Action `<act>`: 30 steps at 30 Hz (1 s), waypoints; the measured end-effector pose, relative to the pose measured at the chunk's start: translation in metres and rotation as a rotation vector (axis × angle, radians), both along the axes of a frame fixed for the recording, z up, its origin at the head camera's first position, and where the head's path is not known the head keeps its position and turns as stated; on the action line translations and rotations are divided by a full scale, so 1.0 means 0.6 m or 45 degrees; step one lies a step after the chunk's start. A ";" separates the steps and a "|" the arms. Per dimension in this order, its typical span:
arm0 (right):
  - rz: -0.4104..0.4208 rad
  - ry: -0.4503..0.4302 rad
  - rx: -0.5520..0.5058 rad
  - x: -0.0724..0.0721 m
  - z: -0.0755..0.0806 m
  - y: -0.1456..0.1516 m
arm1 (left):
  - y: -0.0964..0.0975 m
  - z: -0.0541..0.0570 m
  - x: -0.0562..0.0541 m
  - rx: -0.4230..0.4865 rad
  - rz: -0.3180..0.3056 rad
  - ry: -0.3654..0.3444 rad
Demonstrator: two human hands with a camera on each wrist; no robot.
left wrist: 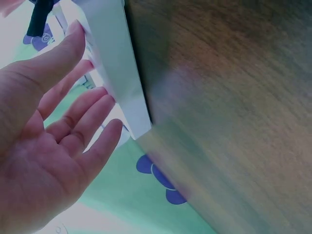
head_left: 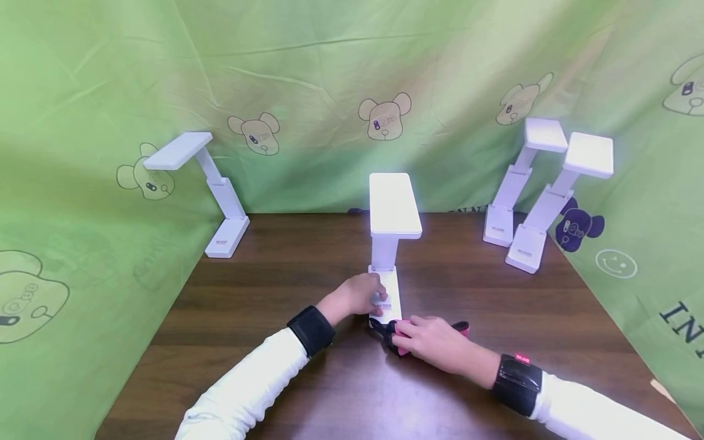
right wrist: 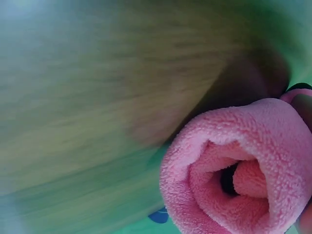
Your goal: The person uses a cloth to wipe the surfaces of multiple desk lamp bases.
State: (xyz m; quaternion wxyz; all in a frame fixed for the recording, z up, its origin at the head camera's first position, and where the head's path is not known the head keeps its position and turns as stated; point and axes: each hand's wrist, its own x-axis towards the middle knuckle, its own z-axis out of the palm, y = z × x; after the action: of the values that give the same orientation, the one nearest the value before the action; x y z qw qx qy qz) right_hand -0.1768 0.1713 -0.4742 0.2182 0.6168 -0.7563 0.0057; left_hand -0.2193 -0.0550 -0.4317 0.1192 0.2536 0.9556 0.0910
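A white folding desk lamp [head_left: 392, 284] stands upright at the middle of the table, its panel lit. My left hand [head_left: 360, 295] is at the lamp's base, fingers loosely bent. In the left wrist view, its fingertips are right at the edge of the white base [left wrist: 114, 63], and a black strap end [left wrist: 39, 19] shows at the top. My right hand [head_left: 434, 342] grips a fuzzy pink roll with black straps [right wrist: 287, 131] at the front of the base. The black end overlaps the base's front edge in the head view. Part of the roll is hidden under the fingers.
Another white lamp [head_left: 227, 198] stands at the back left. Two more lit lamps, a rear one [head_left: 510, 186] and a front one [head_left: 544, 211], stand close together at the back right. Green printed cloth [head_left: 319, 73] hangs behind and beside the brown wooden table [head_left: 264, 263].
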 end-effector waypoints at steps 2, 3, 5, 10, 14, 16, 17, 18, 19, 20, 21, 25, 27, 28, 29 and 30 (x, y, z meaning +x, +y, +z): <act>-0.009 -0.003 0.004 0.003 -0.002 0.003 | -0.001 -0.004 0.001 0.004 0.004 -0.003; -0.009 0.004 0.009 0.006 -0.002 0.001 | -0.002 -0.006 0.001 0.012 0.008 -0.005; 0.002 0.034 0.011 0.010 -0.002 -0.009 | -0.004 -0.010 0.001 0.037 0.004 -0.003; 0.034 0.198 0.016 0.018 -0.001 -0.076 | -0.010 -0.013 0.003 0.095 -0.017 0.041; 0.027 0.302 0.019 0.018 -0.001 -0.137 | -0.015 -0.011 0.003 0.126 -0.028 0.076; 0.010 0.313 0.017 0.019 0.000 -0.152 | -0.016 -0.010 0.003 0.137 -0.035 0.077; 0.004 0.309 0.015 0.019 0.001 -0.156 | -0.017 -0.011 0.003 0.137 -0.039 0.079; -0.001 0.301 0.011 0.019 0.002 -0.156 | -0.017 -0.011 0.002 0.137 -0.036 0.074; -0.003 0.283 0.009 0.019 0.005 -0.154 | -0.017 -0.012 0.002 0.135 -0.030 0.069; 0.000 0.261 0.008 0.018 0.006 -0.149 | -0.017 -0.013 0.002 0.133 -0.028 0.069; 0.000 0.237 0.010 0.018 0.008 -0.143 | -0.017 -0.013 0.003 0.129 -0.017 0.063; -0.047 0.110 0.061 0.015 0.016 -0.099 | -0.014 -0.011 0.004 0.129 0.016 0.032; -0.125 0.032 0.123 0.020 0.024 -0.072 | -0.012 -0.010 0.005 0.128 0.035 0.010; -0.170 -0.005 0.153 0.024 0.029 -0.059 | -0.012 -0.010 0.006 0.125 0.040 -0.002; -0.221 -0.038 0.189 0.028 0.035 -0.047 | -0.010 -0.009 0.007 0.120 0.047 -0.015; -0.272 -0.072 0.220 0.033 0.041 -0.036 | -0.009 -0.009 0.008 0.116 0.056 -0.027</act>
State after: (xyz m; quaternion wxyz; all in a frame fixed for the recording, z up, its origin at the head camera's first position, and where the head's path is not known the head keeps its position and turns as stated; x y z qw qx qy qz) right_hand -0.1570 0.1498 -0.4496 0.1424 0.5490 -0.8210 -0.0653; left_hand -0.2147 -0.0603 -0.4370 0.1157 0.2367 0.9545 0.1398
